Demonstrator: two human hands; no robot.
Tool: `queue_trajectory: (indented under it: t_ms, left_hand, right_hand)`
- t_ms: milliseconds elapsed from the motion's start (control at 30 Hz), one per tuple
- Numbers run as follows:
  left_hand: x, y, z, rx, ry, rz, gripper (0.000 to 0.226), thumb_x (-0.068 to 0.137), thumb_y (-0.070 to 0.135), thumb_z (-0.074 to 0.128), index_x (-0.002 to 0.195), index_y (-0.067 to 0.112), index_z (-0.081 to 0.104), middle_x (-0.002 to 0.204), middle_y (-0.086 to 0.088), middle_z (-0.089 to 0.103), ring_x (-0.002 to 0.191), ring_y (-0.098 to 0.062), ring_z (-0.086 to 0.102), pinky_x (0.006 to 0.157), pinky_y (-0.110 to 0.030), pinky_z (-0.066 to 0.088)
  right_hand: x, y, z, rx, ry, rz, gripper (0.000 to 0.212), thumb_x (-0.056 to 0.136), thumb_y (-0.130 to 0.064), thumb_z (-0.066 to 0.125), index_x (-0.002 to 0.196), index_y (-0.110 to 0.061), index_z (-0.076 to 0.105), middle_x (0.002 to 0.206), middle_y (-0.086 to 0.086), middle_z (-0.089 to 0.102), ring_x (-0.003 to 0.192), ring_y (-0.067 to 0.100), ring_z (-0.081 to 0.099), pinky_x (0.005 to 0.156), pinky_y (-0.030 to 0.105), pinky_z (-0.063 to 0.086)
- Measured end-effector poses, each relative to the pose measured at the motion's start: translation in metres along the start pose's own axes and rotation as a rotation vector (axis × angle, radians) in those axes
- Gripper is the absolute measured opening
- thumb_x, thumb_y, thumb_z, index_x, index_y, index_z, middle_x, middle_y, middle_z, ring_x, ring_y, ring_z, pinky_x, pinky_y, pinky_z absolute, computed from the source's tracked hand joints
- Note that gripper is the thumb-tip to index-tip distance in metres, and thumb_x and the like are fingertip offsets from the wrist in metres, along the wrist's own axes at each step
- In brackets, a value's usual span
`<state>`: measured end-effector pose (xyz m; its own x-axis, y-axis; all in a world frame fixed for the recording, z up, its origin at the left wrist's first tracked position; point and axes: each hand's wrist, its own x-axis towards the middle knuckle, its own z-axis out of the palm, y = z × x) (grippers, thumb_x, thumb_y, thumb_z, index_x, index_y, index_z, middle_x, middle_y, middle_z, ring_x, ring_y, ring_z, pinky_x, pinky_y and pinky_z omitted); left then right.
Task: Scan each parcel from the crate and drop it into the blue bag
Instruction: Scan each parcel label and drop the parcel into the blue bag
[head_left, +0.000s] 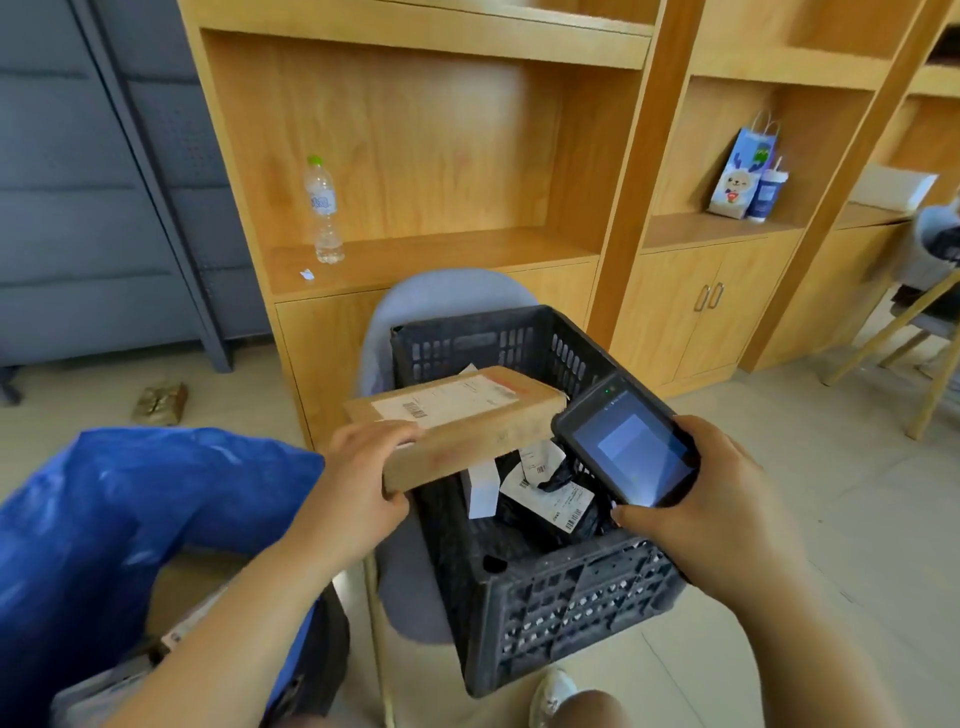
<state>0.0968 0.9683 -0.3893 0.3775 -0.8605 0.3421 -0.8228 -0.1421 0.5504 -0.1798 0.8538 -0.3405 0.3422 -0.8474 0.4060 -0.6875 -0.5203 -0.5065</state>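
My left hand (358, 467) grips the near left end of a flat cardboard parcel (467, 423) with a white shipping label on top, holding it above the black plastic crate (571, 597). My right hand (711, 499) holds a black handheld scanner (626, 449) with a lit screen, its top end close to the parcel's right end. Inside the crate lie black plastic-wrapped parcels (561, 506) with white labels. The open blue bag (119, 514) stands at the lower left, with parcels partly visible inside it.
The crate sits on a grey chair (410, 582) in front of wooden shelving (431, 254). A water bottle (323, 213) stands on the shelf. A gift bag (740, 174) and cup are in the right bay. A small package (160, 402) lies on the floor.
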Motion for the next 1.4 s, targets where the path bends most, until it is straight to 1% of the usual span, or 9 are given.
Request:
queue_trajectory:
  t_ms: [267,467,600,667,767,900,1100,1233,1400]
  left_hand:
    - [-0.016,-0.008,0.020,-0.077,-0.021,-0.061,0.039,0.079,0.003,0.068,0.108,0.030,0.063,0.139,0.011,0.032,0.134,-0.014,0.017,0.107,-0.023,0.020]
    - [-0.012,-0.008,0.030,-0.159,0.101,-0.090,0.012,0.092,0.027,0.060,0.102,0.027,0.066,0.126,0.013,0.044,0.124,-0.007,0.026,0.097,-0.018,0.024]
    - [-0.007,-0.005,0.038,-0.199,0.318,-0.213,0.022,0.091,0.017,0.062,0.112,0.020,0.057,0.129,-0.001,0.044,0.122,-0.017,0.036,0.083,-0.008,0.034]
    - [-0.003,-0.005,0.042,-0.166,0.389,-0.366,0.044,0.085,0.020,0.070,0.124,0.019,0.049,0.135,-0.008,0.036,0.123,-0.022,0.032,0.091,-0.018,0.036]
    - [0.004,-0.009,0.040,-0.391,0.272,-0.635,0.068,0.082,0.033,0.072,0.137,0.019,0.035,0.137,-0.007,0.038,0.121,-0.025,0.044,0.093,-0.041,0.050]
    - [0.008,-0.014,0.032,-0.797,0.021,-0.851,0.053,0.087,0.037,0.067,0.130,0.019,0.043,0.121,-0.006,0.061,0.096,-0.029,0.067,0.053,-0.033,0.057]
    - [0.003,-0.021,0.027,-0.992,0.175,-0.678,0.030,0.084,0.013,0.071,0.108,0.023,0.058,0.112,0.000,0.067,0.098,-0.018,0.067,0.064,-0.032,0.061]
    - [-0.002,-0.026,0.021,-0.773,0.317,-0.573,0.052,0.078,0.017,0.078,0.119,0.029,0.050,0.114,0.009,0.065,0.101,-0.016,0.066,0.077,-0.036,0.060]
    - [-0.007,-0.030,0.014,-0.742,0.349,-0.508,0.059,0.076,0.022,0.079,0.127,0.030,0.049,0.112,0.017,0.064,0.095,-0.008,0.067,0.064,-0.020,0.057]
  right_hand:
    - [-0.009,-0.009,0.007,0.049,-0.033,-0.034,0.078,0.046,-0.038,0.083,0.113,-0.026,0.046,0.087,-0.013,0.044,0.078,0.016,0.049,0.061,0.033,0.044]
    - [-0.007,-0.005,0.009,0.022,-0.061,-0.029,0.082,0.047,-0.041,0.083,0.117,-0.025,0.044,0.092,-0.012,0.044,0.082,0.016,0.049,0.065,0.035,0.047]
    - [-0.006,-0.003,0.010,0.015,-0.067,-0.024,0.084,0.047,-0.040,0.084,0.120,-0.024,0.044,0.093,-0.011,0.045,0.083,0.016,0.049,0.067,0.037,0.048]
    - [-0.006,-0.003,0.010,0.006,-0.077,-0.020,0.088,0.047,-0.040,0.085,0.123,-0.022,0.044,0.095,-0.010,0.045,0.084,0.016,0.049,0.068,0.036,0.047]
    - [-0.005,-0.003,0.011,-0.016,-0.093,-0.015,0.091,0.048,-0.041,0.085,0.126,-0.021,0.044,0.097,-0.009,0.045,0.085,0.015,0.047,0.067,0.034,0.045]
    - [-0.004,-0.005,0.012,-0.036,-0.102,-0.005,0.092,0.048,-0.041,0.084,0.128,-0.021,0.043,0.097,-0.009,0.044,0.084,0.015,0.046,0.066,0.032,0.041]
    - [-0.003,-0.012,0.008,-0.109,-0.162,-0.037,0.084,0.050,-0.042,0.083,0.122,-0.021,0.045,0.094,-0.006,0.048,0.082,0.018,0.050,0.065,0.033,0.047]
    - [-0.005,-0.020,0.006,-0.174,-0.231,-0.034,0.084,0.053,-0.043,0.081,0.125,-0.021,0.043,0.102,-0.004,0.054,0.085,0.017,0.050,0.070,0.035,0.049]
    - [-0.008,-0.029,0.006,-0.186,-0.310,-0.053,0.093,0.054,-0.045,0.081,0.133,-0.026,0.037,0.098,-0.012,0.043,0.087,0.013,0.048,0.072,0.033,0.049]
